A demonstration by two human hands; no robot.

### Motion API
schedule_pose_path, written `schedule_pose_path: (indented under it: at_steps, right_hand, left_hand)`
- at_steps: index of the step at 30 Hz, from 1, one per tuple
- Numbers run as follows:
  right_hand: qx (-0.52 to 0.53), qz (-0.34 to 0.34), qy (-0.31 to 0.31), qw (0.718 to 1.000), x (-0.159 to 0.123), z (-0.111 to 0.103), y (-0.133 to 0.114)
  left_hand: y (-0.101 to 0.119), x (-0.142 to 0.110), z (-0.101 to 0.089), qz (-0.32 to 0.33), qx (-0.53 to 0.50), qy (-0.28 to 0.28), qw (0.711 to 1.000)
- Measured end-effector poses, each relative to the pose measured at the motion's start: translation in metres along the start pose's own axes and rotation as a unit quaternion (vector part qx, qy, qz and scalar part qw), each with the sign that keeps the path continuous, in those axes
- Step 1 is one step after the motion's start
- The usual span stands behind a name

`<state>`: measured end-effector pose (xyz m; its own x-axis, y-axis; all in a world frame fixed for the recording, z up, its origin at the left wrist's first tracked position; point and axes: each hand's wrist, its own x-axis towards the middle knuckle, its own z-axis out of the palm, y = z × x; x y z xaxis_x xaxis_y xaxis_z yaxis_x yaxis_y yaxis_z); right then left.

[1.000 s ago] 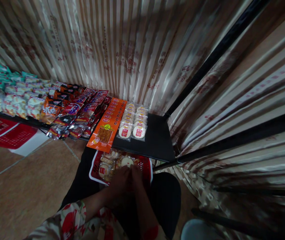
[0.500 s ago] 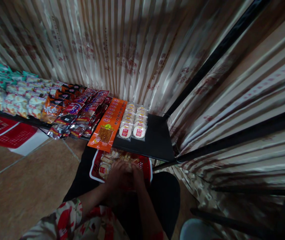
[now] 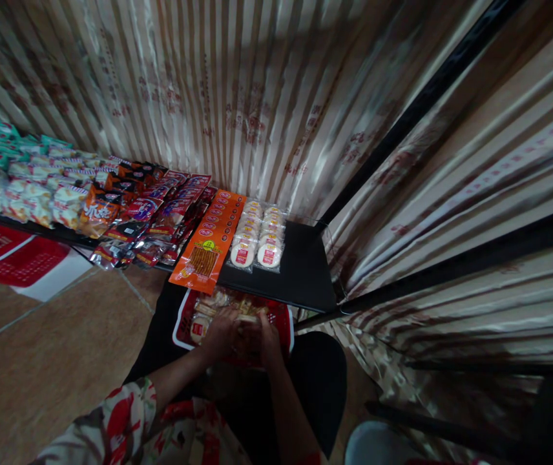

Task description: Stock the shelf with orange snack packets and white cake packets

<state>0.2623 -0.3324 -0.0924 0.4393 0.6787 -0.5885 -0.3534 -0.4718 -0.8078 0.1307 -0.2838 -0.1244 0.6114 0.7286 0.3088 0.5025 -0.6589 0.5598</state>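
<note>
A red basket (image 3: 283,352) with a white rim rests on my lap, holding clear-wrapped round pale crackers (image 3: 199,328) with red labels. Inside it, my left hand (image 3: 224,330) is curled at one end of a pale wrapped cracker packet (image 3: 247,318). My right hand (image 3: 267,332) closes on the other end, thumb near the top. Fingertips of both hands are partly hidden and dark. Just beyond the basket, two overlapping rows of the same round crackers (image 3: 269,254) lie on a black shelf (image 3: 303,265).
Left of the rows lies a large orange snack packet (image 3: 203,252), overhanging the shelf edge. Further left are dark red packets (image 3: 172,210), orange packets (image 3: 99,210) and white ones (image 3: 68,205). Another red basket (image 3: 10,252) sits below. Black poles (image 3: 402,123) and a striped curtain (image 3: 257,84) stand behind.
Both hands have shifted slightly inside the basket, and the right hand has turned a little. The pale packet between them shows more plainly. The shelf rows are unchanged.
</note>
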Motion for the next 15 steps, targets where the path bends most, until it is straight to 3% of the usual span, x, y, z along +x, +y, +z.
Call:
schedule_pose_path:
  at_steps: [3,6,11,15]
  right_hand:
    - [0.017,0.069,-0.002,0.997,0.001,-0.003,-0.002]
    - [0.048,0.046,0.0,0.998,0.002,-0.004,-0.002]
    - [0.041,0.031,-0.033,0.998,0.002,-0.005,-0.002]
    - [0.027,-0.027,-0.038,0.999,-0.002,-0.007,-0.004]
  left_hand:
    - [-0.003,0.003,0.001,-0.009,0.009,-0.018,1.0]
    - [-0.002,0.007,0.0,-0.04,-0.01,-0.035,0.999]
    - [0.007,0.017,-0.011,-0.148,-0.098,-0.025,0.984]
    - [0.016,0.026,-0.023,-0.198,-0.154,-0.02,0.968]
